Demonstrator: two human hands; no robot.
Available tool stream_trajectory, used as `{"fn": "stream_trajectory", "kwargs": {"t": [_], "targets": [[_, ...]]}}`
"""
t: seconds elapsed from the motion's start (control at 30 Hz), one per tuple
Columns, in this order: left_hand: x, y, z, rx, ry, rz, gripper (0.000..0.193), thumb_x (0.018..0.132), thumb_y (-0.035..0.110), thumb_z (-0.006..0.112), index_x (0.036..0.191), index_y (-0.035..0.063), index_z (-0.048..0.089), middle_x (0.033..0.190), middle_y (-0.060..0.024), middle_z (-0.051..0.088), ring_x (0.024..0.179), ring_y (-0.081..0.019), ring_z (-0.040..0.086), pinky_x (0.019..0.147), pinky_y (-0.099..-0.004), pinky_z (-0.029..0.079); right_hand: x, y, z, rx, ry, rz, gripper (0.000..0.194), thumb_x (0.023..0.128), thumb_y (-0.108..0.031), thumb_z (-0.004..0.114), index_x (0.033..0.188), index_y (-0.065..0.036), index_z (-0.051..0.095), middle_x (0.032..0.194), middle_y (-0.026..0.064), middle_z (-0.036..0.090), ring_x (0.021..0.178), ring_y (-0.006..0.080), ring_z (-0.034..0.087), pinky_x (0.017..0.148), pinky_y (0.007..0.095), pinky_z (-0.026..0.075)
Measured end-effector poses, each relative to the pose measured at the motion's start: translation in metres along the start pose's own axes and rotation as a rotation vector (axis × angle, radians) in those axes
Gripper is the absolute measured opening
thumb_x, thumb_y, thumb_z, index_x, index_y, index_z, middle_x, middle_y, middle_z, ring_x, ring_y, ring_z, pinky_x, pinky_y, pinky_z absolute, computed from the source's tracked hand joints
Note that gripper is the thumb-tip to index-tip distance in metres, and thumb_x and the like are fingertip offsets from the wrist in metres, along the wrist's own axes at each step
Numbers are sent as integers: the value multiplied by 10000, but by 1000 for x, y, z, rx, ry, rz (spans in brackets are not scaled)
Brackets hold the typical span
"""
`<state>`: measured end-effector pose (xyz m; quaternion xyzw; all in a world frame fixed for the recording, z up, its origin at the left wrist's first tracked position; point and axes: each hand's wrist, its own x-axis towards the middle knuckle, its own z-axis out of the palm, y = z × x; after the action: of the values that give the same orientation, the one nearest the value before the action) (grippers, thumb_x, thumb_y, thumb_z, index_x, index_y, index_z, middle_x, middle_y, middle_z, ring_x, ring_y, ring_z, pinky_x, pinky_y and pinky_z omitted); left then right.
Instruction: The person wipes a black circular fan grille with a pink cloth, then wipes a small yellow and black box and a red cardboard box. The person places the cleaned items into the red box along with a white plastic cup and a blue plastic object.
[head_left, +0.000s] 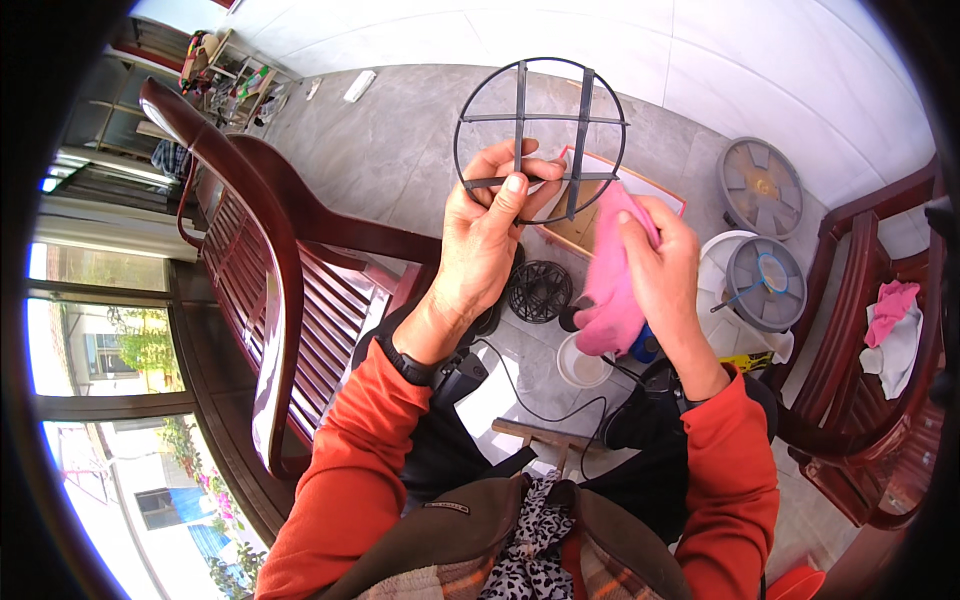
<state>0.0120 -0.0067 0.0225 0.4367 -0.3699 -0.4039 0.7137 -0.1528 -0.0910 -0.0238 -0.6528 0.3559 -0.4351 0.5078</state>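
A round black frame (584, 142) with crossed flat bars is held up in front of me. My left hand (487, 217) grips it at the lower left, its thumb and fingers around the bars. In my right hand (660, 255) hangs a pink cloth (611, 277), pinched between thumb and fingers. The cloth's upper end lies close to the frame's lower right rim; whether it touches cannot be told. On the floor below are a stack of similar black round frames (539, 291) and a small white bowl (583, 361). An open cardboard box (574, 217) is partly hidden behind the hands.
A dark red slatted wooden bench (262, 300) stands on the left, a wooden chair (847, 360) on the right with pink and white cloths (892, 337). Grey round lids (761, 187) are near the wall. A black cable (555, 412) crosses the floor between my legs.
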Motion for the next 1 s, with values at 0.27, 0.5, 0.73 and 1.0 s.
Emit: {"fn": "stream_trajectory", "kwargs": {"t": [0.27, 0.5, 0.73, 1.0], "targets": [[-3, -5, 6, -89, -11, -64, 377, 1037, 211, 558, 1340, 6, 467, 1169, -117, 651, 1234, -274, 599, 1097, -403, 476, 0, -5, -1, -608, 72, -612, 273, 794, -16, 699, 1050, -109, 680, 868, 76, 578, 686, 294, 615, 576, 402, 477], [0, -7, 9, -3, 10, -40, 386, 1035, 198, 562, 1346, -4, 455, 1165, -124, 652, 1237, -281, 595, 1111, -417, 460, -6, -2, 5, 34, -55, 18, 195, 876, -40, 669, 1068, -6, 688, 904, 29, 679, 752, 109, 609, 652, 270, 485], [-5, -11, 11, 61, -67, 8, 386, 1021, 169, 583, 1341, -5, 457, 1229, -151, 648, 1271, -309, 572, 1139, -462, 421, -3, -1, 3, 474, -80, 451, 310, 966, -269, 695, 1032, 34, 697, 869, 21, 662, 785, 60, 561, 704, 223, 458], [-16, -20, 18, 100, -214, 27, 360, 994, 98, 614, 1330, 52, 494, 1308, -191, 608, 1329, -318, 517, 1163, -516, 360, 2, 0, 3, 590, -93, 510, 228, 971, -196, 658, 983, 31, 668, 863, 26, 658, 730, 90, 591, 630, 241, 477]]}}
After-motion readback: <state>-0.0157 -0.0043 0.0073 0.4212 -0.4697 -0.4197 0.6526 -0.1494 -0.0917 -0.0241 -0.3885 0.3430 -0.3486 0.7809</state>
